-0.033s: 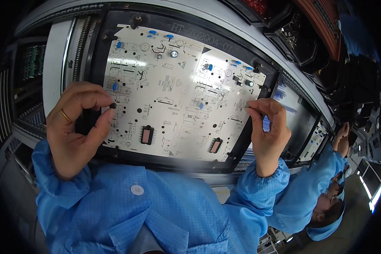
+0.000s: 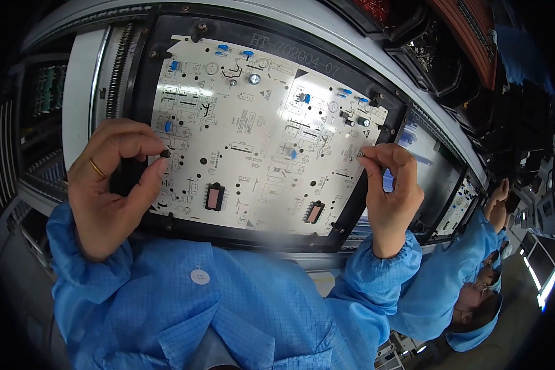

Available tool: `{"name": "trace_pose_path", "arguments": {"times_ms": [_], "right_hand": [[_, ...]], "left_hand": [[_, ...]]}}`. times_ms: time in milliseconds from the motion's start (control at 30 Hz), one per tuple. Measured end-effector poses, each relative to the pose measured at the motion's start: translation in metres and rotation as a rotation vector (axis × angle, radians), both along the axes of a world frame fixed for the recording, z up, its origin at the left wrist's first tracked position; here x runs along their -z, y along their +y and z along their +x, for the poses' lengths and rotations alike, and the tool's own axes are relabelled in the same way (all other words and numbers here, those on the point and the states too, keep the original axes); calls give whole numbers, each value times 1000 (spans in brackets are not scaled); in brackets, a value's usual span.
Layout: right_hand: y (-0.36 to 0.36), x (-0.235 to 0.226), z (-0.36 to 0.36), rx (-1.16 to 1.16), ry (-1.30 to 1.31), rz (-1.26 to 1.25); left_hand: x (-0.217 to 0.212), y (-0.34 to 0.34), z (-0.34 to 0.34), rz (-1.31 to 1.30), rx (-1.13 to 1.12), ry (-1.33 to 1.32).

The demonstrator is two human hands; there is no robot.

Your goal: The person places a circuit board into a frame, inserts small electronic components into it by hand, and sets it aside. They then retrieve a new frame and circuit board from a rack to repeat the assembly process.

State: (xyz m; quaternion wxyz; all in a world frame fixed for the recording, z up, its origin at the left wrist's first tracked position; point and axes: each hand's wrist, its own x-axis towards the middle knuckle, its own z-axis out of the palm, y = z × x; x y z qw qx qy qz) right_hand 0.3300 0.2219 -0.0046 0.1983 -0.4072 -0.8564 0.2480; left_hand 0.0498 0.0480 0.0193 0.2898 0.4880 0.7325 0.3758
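A white printed circuit board (image 2: pixel 246 185) lies in a black frame (image 2: pixel 185 31) in front of me. Over its left edge, my left hand (image 2: pixel 114 182) pinches a small dark electronic component (image 2: pixel 165 153) between thumb and forefinger. My right hand (image 2: pixel 391 194) is closed in a pinch at the board's right edge; what its fingertips hold is too small to name. Standing on the board are blue disc components (image 2: pixel 247 53), a round silver-topped capacitor (image 2: pixel 254 79), and two black chip modules with pinkish tops, one left (image 2: pixel 213 197) and one right (image 2: pixel 313 212).
Metal rails (image 2: pixel 327 43) run along the frame. Dark bins (image 2: pixel 425 52) of small parts stand at the upper right. A second board (image 2: pixel 455 209) sits farther right, beside a co-worker in blue (image 2: pixel 447 280) with raised hands. At the left is a rack with green boards (image 2: pixel 45 89).
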Motion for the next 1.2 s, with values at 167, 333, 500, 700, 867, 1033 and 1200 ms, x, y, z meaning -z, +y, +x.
{"name": "trace_pose_path", "arguments": {"times_ms": [167, 333, 500, 700, 867, 1033, 1200], "right_hand": [[1, -3, -3, -20, -52, 68], [2, 1, 4, -9, -17, 30], [1, 2, 2, -7, 38, -2], [-8, 8, 5, 40, 24, 76], [-13, 6, 10, 2, -47, 170], [-19, -11, 9, -59, -197, 238], [-29, -9, 13, -36, -223, 186]], "left_hand": [[1, 3, 0, -2, 23, 12], [3, 4, -1, 17, 59, 34], [3, 5, -1, 11, 51, 12], [7, 7, -5, 30, 57, 46], [2, 19, -13, 52, 124, 157], [14, 50, -11, 188, 292, 379], [27, 73, -2, 282, 311, 419]]}}
